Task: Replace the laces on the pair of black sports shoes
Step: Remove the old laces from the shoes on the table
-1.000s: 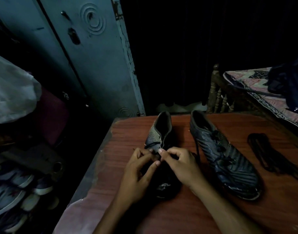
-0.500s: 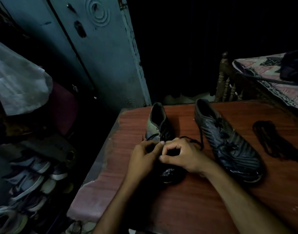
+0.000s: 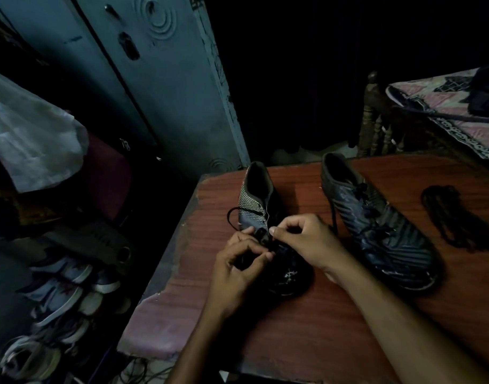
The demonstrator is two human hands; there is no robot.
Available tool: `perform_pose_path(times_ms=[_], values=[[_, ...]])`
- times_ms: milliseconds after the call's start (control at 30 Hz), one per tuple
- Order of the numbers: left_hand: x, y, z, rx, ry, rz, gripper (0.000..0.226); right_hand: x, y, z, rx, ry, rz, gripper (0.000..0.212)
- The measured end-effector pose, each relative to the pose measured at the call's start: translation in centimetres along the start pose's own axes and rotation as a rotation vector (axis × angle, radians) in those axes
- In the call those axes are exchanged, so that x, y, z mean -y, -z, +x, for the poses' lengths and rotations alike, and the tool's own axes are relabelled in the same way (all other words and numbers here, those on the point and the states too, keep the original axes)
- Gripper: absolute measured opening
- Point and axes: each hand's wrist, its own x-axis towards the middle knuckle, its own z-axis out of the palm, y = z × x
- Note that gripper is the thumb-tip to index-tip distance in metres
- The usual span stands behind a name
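At the centre of the frame, the black sports shoe with a white-striped side panel (image 3: pixel 261 214) lies on the reddish-brown wood-grain desk (image 3: pixel 307 322), its opening toward the top of the frame and its toe toward the bottom. Both hands work over its eyelet row. The left hand (image 3: pixel 237 268) has its fingertips curled together in a pinch on the thin black lace (image 3: pixel 232 214), which loops out past the shoe's left side. The right hand (image 3: pixel 304 239) also has a closed grip, thumb and forefinger pinching the lace just above the tongue.

To the right of centre sits the second black sports shoe with a ribbed upper (image 3: pixel 376 225), its lace threaded loosely. Near the right edge lies a loose bundle of black laces (image 3: pixel 454 214), well apart from both shoes.

The lace is probably light, limp and a little slippery, so it seems best held close to its stiff tip for feeding through eyelets. The shoe looks light and flexible; steadying it by the upper beside the eyelets should stop it sliding on the smooth desk.
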Motion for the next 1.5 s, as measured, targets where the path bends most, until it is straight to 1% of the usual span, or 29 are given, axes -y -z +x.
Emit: perform_pose_path(times_ms=[67, 133, 200, 300, 367, 433, 500, 533, 600, 667, 733, 767, 867, 900, 967, 1033, 1100, 1167, 1233, 1300, 1400, 1500], values=[[-0.2, -0.2, 0.1, -0.013, 0.044, -0.026, 0.016, 0.1, 0.1, -0.2, 0.038, 0.008, 0.07, 0.02], [0.0, -0.2, 0.1, -0.032, 0.048, -0.055, 0.019, 0.4, 0.1, -0.4, 0.038, 0.007, 0.089, 0.021], [0.3, 0.0, 0.2, 0.009, -0.007, -0.047, 0.02, 0.8, 0.1, -0.5, 0.017, -0.003, 0.085, 0.024], [0.5, 0.2, 0.2, 0.119, -0.097, 0.039, 0.011, 1.1, 0.1, -0.6, 0.032, -0.024, 0.146, 0.034], [0.4, 0.4, 0.3, 0.16, -0.114, 0.052, 0.009, 1.1, 0.0, -0.8, 0.015, -0.008, 0.129, 0.027], [0.1, 0.2, 0.3, 0.142, -0.073, 0.023, 0.01, 1.1, 0.0, -0.8, 0.002, 0.03, 0.09, 0.021], [-0.1, -0.3, 0.4, 0.026, 0.049, -0.073, 0.015, 1.0, 0.3, -0.7, 0.071, 0.064, 0.098, 0.021], [0.0, -0.6, 0.3, -0.033, 0.111, -0.126, 0.022, 1.1, 0.6, -0.7, 0.141, 0.079, 0.137, 0.02], [0.1, -1.0, 0.3, -0.114, 0.175, -0.172, 0.034, 1.3, 1.2, -0.9, 0.29, 0.135, 0.237, 0.018], [0.0, -1.3, 0.5, -0.139, 0.183, -0.105, 0.034, 1.4, 1.3, -0.9, 0.398, 0.213, 0.221, 0.017], [-0.1, -1.4, 0.6, -0.11, 0.177, -0.014, 0.026, 1.4, 1.2, -0.9, 0.449, 0.276, 0.13, 0.019], [-0.2, -1.4, 0.7, -0.103, 0.174, -0.006, 0.02, 1.3, 1.2, -0.8, 0.459, 0.299, 0.095, 0.019], [-0.2, -1.2, 0.7, -0.092, 0.167, -0.067, 0.007, 1.1, 1.0, -0.6, 0.429, 0.333, 0.077, 0.02], [-0.1, -1.1, 0.7, -0.093, 0.148, -0.066, 0.007, 0.8, 0.8, -0.6, 0.393, 0.312, 0.1, 0.024], [0.2, -0.8, 0.6, -0.087, 0.12, -0.063, 0.014, 0.6, 0.3, -0.6, 0.273, 0.213, 0.147, 0.033], [0.3, -0.3, 0.4, -0.059, 0.101, -0.088, 0.019, 0.5, -0.1, -0.7, 0.126, 0.156, 0.148, 0.034], [0.3, 0.0, 0.3, -0.02, 0.072, -0.086, 0.014, 0.7, -0.5, -0.8, 0.023, 0.138, 0.137, 0.03], [-0.1, 0.0, 0.3, 0.019, 0.044, -0.071, 0.005, 0.7, -0.8, -0.8, -0.024, 0.138, 0.123, 0.027], [-0.4, -0.1, 0.3, 0.035, 0.025, -0.035, 0.011, 0.7, -0.8, -0.7, -0.024, 0.136, 0.121, 0.023], [-0.7, -0.2, 0.3, 0.013, 0.025, -0.032, 0.009, 0.6, -0.5, -0.6, 0.018, 0.113, 0.149, 0.02], [-0.3, -0.5, 0.1, -0.069, 0.04, -0.027, 0.016, 0.4, 0.1, -0.5, 0.139, 0.095, 0.229, 0.021], [0.5, -0.9, 0.2, -0.135, 0.086, -0.027, 0.016, 0.6, 0.6, -0.5, 0.282, 0.171, 0.294, 0.019]])
